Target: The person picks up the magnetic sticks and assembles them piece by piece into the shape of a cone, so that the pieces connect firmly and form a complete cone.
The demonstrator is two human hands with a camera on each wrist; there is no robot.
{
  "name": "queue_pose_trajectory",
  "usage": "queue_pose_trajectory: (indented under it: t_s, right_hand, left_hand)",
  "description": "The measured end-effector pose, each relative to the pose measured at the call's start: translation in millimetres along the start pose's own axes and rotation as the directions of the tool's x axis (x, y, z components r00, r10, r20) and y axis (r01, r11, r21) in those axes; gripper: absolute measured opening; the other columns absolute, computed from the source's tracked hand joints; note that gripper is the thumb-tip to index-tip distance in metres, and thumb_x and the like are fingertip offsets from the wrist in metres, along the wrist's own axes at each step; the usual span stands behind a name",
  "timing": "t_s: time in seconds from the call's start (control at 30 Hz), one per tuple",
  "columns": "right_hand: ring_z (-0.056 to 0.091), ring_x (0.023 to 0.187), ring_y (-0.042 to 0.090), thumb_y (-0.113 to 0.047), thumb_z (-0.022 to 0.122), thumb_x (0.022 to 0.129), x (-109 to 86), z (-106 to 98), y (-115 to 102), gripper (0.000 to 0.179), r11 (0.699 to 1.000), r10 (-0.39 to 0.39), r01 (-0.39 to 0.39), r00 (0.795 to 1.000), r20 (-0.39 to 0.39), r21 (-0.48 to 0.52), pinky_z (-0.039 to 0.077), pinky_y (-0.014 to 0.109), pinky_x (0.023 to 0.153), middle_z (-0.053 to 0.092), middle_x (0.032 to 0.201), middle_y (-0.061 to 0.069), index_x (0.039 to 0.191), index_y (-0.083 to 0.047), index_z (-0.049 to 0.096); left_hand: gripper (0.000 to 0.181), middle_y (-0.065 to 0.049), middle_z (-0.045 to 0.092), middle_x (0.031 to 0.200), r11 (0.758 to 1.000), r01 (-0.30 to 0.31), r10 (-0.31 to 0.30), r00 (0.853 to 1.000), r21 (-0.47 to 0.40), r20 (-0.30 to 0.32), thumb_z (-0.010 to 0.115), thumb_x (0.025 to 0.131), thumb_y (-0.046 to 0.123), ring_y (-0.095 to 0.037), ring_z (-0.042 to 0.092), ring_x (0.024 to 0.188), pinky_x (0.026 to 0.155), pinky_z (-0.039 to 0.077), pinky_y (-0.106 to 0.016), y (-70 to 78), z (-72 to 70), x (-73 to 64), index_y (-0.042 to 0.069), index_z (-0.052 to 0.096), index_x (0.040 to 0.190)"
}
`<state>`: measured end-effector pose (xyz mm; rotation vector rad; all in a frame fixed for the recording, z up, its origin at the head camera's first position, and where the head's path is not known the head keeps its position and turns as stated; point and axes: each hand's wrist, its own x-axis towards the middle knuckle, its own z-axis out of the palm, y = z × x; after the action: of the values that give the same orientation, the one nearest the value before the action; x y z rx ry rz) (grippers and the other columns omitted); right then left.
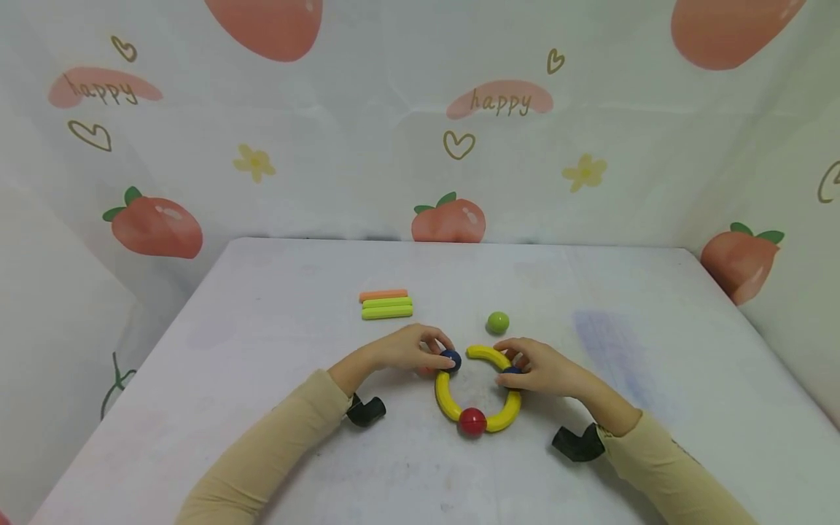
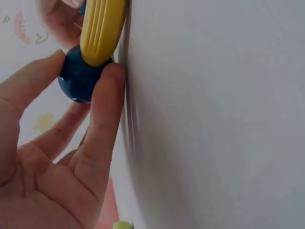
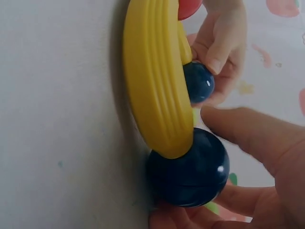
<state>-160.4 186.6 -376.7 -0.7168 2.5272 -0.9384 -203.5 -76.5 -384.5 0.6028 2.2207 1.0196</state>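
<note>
On the table, curved yellow rods point(image 1: 447, 397) and balls form a ring with a gap at its far left. A red ball point(image 1: 472, 422) joins two rods at the near side. My left hand point(image 1: 410, 348) pinches a dark blue ball point(image 2: 78, 78) at the end of the left rod, between thumb and fingers. My right hand point(image 1: 545, 368) curls its thumb and fingers round another dark blue ball point(image 3: 188, 169) on the ring's right side. From that ball, a further curved yellow rod point(image 1: 487, 353) reaches toward the left hand, its tip free.
A green ball point(image 1: 498, 322) sits beyond the ring. Farther left lie two yellow-green sticks point(image 1: 387, 312) and an orange stick point(image 1: 383, 295) side by side. Something reddish point(image 1: 425, 371) shows partly under the left hand. Black devices point(image 1: 577, 443) are at both wrists.
</note>
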Motion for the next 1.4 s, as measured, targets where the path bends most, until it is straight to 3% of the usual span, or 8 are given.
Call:
queue_pose_trajectory:
  t_s: [0.3,0.57,0.83,1.23,1.4]
  right_hand:
    - [0.061,0.086,0.020,-0.015,0.064,0.085,2.7,1.8,-3.3,0.039,1.000,0.011,-0.011,1.000,0.001,0.011,0.054,0.033,0.076,0.062,0.103,0.018,0.118,0.003,0.052]
    - [0.059,0.079,0.014,-0.025,0.063,0.088,7.0,4.8,-2.0,0.036,0.998,0.061,-0.060,0.998,-0.029,0.035,0.051,0.027,0.069,0.064,0.096,0.011,0.113,0.000,0.058]
    - [0.057,0.070,0.010,-0.016,0.059,0.090,12.6,6.5,-3.4,0.021,0.998,0.055,-0.055,0.996,-0.072,0.003,0.048,0.021,0.062,0.065,0.087,0.009,0.101,0.001,0.063]
    - [0.058,0.071,0.011,-0.016,0.059,0.090,12.6,8.2,-2.3,0.021,0.996,0.083,-0.080,0.993,-0.087,0.036,0.048,0.023,0.063,0.065,0.089,0.010,0.102,0.001,0.064]
    - [0.061,0.078,0.015,-0.019,0.060,0.090,13.5,7.9,-0.4,0.028,0.996,0.078,-0.074,0.993,-0.084,0.048,0.051,0.026,0.069,0.065,0.095,0.013,0.110,0.000,0.061]
  left_hand:
    - [0.033,-0.005,0.060,0.092,1.000,0.019,-0.019,0.999,-0.005,-0.034,0.067,0.085,0.030,-0.010,0.057,0.059,0.060,0.050,-0.021,5.5,6.1,1.9,0.013,0.063,0.113]
    - [0.033,-0.004,0.059,0.092,1.000,0.029,-0.028,0.999,0.002,-0.039,0.067,0.085,0.030,-0.010,0.057,0.059,0.059,0.049,-0.021,6.9,6.5,1.3,0.013,0.063,0.114]
    - [0.033,-0.005,0.059,0.092,1.000,0.021,-0.020,0.999,0.002,-0.042,0.067,0.086,0.029,-0.009,0.056,0.059,0.058,0.048,-0.020,9.6,6.3,-0.7,0.012,0.063,0.114]
    - [0.032,-0.005,0.058,0.091,1.000,0.013,-0.012,0.999,0.014,-0.046,0.067,0.085,0.030,-0.010,0.056,0.059,0.058,0.048,-0.021,8.3,7.5,0.6,0.013,0.064,0.112]
    - [0.032,-0.006,0.059,0.093,0.999,0.017,-0.014,0.997,0.048,-0.070,0.066,0.086,0.030,-0.011,0.055,0.061,0.059,0.049,-0.021,8.0,6.3,-0.2,0.014,0.063,0.113]
